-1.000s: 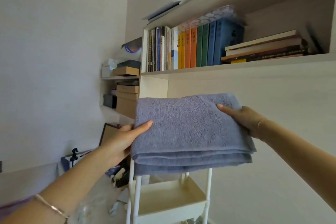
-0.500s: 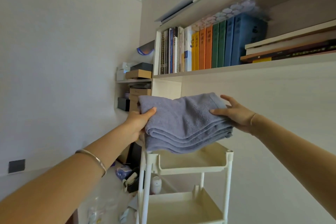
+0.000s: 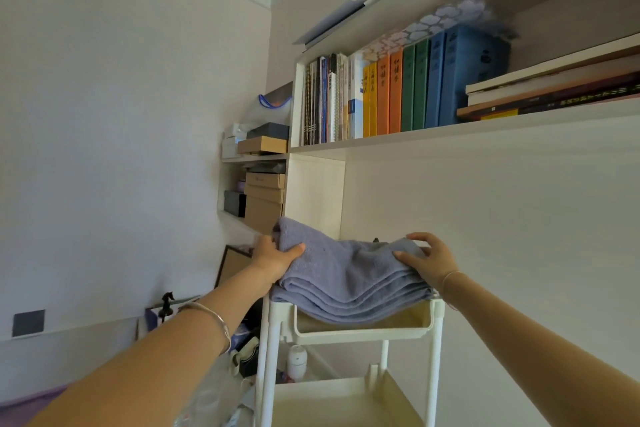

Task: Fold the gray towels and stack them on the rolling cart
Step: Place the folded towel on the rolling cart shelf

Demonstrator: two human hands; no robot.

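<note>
A folded blue-gray towel [image 3: 346, 274] lies across the top tray of the cream rolling cart [image 3: 363, 331], its layered edges facing me and sagging in the middle. My left hand [image 3: 275, 256] grips the towel's left end, thumb on top and fingers under it. My right hand [image 3: 431, 260] rests on the towel's right end with its fingers spread and nearly straight. A lower cart tray [image 3: 332, 402] shows beneath.
Above the cart hangs a white wall shelf [image 3: 450, 135] with upright books [image 3: 391, 94] and flat ones at the right. A side shelf holds cardboard boxes [image 3: 265, 198]. Left of the cart are a small white bottle [image 3: 297, 360], a picture frame [image 3: 235, 263] and floor clutter.
Both hands carried the towel forward and down from mid-air onto the cart's top tray. My right hand's fingers have spread out over the towel's right end.
</note>
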